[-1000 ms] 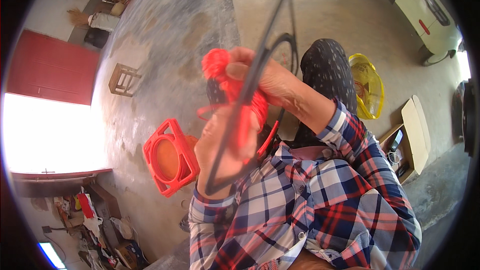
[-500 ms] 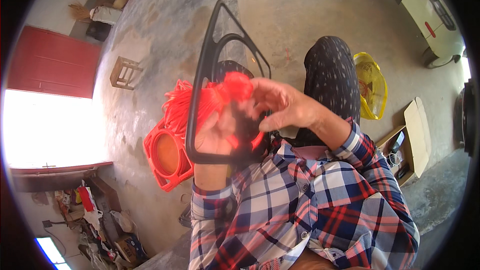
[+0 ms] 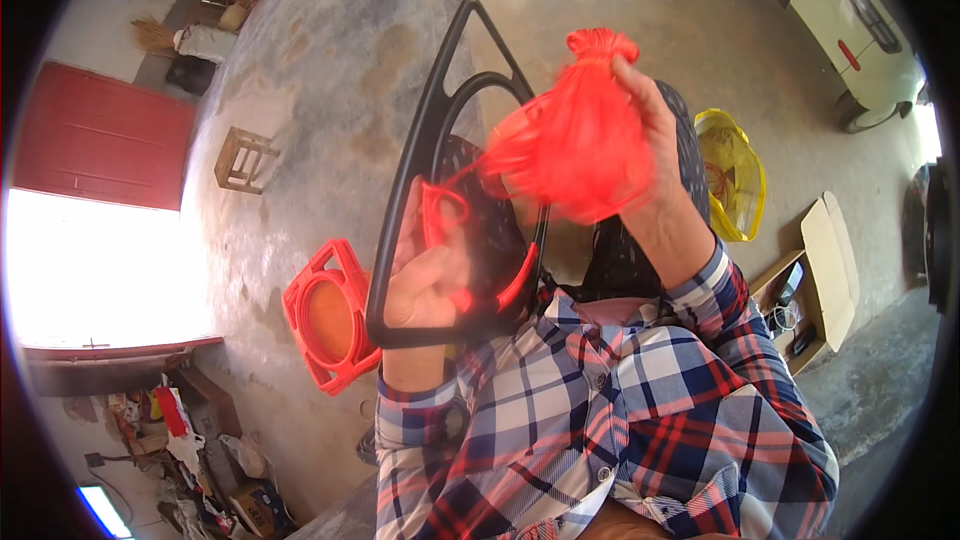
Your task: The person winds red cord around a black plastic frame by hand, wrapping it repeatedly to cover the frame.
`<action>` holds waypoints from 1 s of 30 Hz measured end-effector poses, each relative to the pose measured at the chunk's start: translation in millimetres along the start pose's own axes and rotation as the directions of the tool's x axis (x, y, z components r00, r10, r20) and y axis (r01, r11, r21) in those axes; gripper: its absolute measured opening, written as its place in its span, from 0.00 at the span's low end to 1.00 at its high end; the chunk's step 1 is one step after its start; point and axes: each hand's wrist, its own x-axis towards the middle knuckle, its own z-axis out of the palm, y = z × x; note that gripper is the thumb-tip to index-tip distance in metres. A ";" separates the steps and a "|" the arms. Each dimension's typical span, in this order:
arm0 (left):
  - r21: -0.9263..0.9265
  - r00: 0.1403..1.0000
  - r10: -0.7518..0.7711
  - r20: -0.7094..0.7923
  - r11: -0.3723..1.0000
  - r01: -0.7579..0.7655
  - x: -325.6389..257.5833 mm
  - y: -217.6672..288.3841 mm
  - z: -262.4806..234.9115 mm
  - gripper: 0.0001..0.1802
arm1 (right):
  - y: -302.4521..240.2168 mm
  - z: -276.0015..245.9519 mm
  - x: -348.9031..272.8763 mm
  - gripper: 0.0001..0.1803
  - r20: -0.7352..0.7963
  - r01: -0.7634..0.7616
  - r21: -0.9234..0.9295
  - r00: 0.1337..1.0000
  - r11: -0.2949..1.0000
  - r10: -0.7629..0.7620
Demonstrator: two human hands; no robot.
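Observation:
In my right hand (image 3: 652, 155) is a thick bundle of red cord (image 3: 585, 140), gathered at its top and hanging loose, blurred by motion. A strand runs from it to a red loop (image 3: 445, 208) beside my left hand (image 3: 425, 280). Fingers closed, my left hand holds a black triangular frame (image 3: 407, 155) upright over my lap; its side bar passes in front of the hand. Inside the frame is a curved bar, with a red band (image 3: 518, 282) along its lower right part. The exact grip of the left fingers is partly hidden.
A red plastic frame with a round orange centre (image 3: 335, 315) is at my left. A wooden stool (image 3: 243, 160) stands farther off. To the right are a yellow bag (image 3: 735, 175), an open cardboard box (image 3: 830, 270) with small devices, and a parked pale vehicle (image 3: 840, 20).
My right hand has moved the red cord bundle from beside my left hand up and to the right, through to the frame's right side. A strand now stretches between the hands.

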 end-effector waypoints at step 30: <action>-0.212 0.935 -0.087 0.343 0.963 0.168 -39.6 -77.2 -53.3 0.26 | 53.0 -12.6 23.8 0.14 -0.046 -0.127 -0.008 0.991 0.992 0.127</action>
